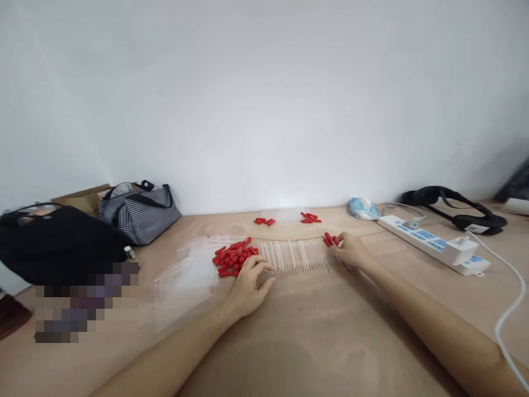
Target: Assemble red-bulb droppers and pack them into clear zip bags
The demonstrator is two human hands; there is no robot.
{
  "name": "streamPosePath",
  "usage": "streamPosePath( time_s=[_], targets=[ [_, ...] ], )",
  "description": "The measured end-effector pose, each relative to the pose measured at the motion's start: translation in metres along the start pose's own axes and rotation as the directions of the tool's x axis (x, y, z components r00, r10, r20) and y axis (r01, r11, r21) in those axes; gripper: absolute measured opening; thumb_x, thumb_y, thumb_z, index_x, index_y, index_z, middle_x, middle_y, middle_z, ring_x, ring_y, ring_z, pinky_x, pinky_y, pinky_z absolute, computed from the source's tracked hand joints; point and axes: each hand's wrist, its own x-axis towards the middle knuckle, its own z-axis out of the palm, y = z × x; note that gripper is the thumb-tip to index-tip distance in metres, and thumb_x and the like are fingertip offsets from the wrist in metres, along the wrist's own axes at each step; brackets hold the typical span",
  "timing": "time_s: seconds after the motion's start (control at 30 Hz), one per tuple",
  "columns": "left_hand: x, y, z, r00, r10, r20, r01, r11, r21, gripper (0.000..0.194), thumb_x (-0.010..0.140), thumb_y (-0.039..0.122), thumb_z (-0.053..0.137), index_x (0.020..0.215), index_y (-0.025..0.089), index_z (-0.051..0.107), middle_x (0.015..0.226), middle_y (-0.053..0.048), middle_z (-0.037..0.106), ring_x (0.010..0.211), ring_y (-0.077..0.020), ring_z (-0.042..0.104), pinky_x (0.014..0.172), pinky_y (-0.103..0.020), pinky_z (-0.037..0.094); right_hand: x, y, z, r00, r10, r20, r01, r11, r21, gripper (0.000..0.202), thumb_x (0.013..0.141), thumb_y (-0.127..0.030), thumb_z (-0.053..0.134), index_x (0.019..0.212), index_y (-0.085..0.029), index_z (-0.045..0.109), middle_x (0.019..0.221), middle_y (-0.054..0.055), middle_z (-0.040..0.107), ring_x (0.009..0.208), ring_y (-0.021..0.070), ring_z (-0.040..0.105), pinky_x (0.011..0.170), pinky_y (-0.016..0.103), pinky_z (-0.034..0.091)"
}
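My left hand [250, 286] rests at the right edge of a pile of red rubber bulbs [232, 259], fingers curved and apart, with nothing visibly gripped. Just right of it, a row of thin clear tubes [295, 256] lies side by side on the wooden table. At the row's right end my right hand [348, 251] has its fingertips closed at a small group of red bulbs [329, 239]. Thin clear stems show beneath that hand, like droppers, though the fingers partly hide them. Clear plastic bags [185, 281] lie fanned out left of the pile.
Farther back are more red bulbs [264, 221], another red group [311, 218] and clear bags between them. A power strip [430, 242], blue-and-white packet [362, 208] and black headset [458, 207] lie right. A striped bag [142, 212], black bag [61, 242] and small bottle [129, 253] stand left.
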Motion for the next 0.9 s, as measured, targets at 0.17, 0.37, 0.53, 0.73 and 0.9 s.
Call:
streamPosePath(
  time_s=[0.17,0.37,0.53,0.73,0.9],
  targets=[
    [0.0,0.001,0.0,1.0,0.01,0.021,-0.01,1.0,0.009,0.01,0.073,0.013,0.054,0.081,0.019,0.056,0.092,-0.004,0.051,0.088,-0.0198,0.049,0.081,-0.037,0.041,-0.002,-0.001,0.0,1.0,-0.001,-0.004,0.001,0.999,-0.038,0.022,0.073,-0.03,0.051,0.085,-0.012,0.056,0.073,0.01,0.064,0.063,0.017,0.058,0.05,0.022,0.033],
    [0.0,0.001,0.0,0.999,0.017,0.038,-0.018,1.0,0.021,0.008,0.073,0.014,0.054,0.079,0.019,0.057,0.091,-0.004,0.051,0.087,-0.0197,0.049,0.079,-0.036,0.042,-0.01,-0.015,-0.001,0.996,-0.046,0.071,0.053,0.993,-0.104,0.022,0.073,-0.036,0.049,0.067,-0.018,0.06,0.067,0.007,0.063,0.063,0.0175,0.057,0.05,0.023,0.032],
    [0.0,0.001,0.001,1.0,0.014,0.021,-0.015,0.999,0.03,0.005,0.072,0.014,0.054,0.071,0.019,0.054,0.085,-0.003,0.051,0.083,-0.0188,0.048,0.076,-0.034,0.041,-0.014,-0.022,0.003,0.98,-0.077,0.181,0.105,0.983,-0.153,0.032,0.073,-0.036,0.048,0.047,-0.019,0.055,0.059,0.007,0.059,0.059,0.0169,0.056,0.049,0.025,0.031],
    [0.001,-0.001,0.003,0.998,-0.022,-0.063,0.033,0.983,0.181,0.008,0.072,0.02,0.056,0.066,0.018,0.05,0.08,-0.003,0.053,0.079,-0.02,0.047,0.072,-0.034,0.037,-0.011,-0.023,0.01,0.987,-0.04,0.154,0.061,0.989,-0.135,0.027,0.072,-0.031,0.046,0.051,-0.017,0.055,0.059,0.008,0.059,0.057,0.0179,0.056,0.048,0.025,0.031],
    [0.019,-0.005,-0.01,0.981,-0.153,-0.121,0.19,0.887,0.422,0.006,0.071,0.025,0.056,0.07,0.019,0.057,0.089,-0.005,0.055,0.089,-0.0248,0.047,0.075,-0.038,0.033,-0.01,-0.022,0.013,0.989,-0.057,0.134,0.07,0.993,-0.092,0.031,0.073,-0.03,0.043,0.045,-0.018,0.05,0.054,0.007,0.057,0.054,0.0165,0.055,0.046,0.024,0.03]
  ],
)
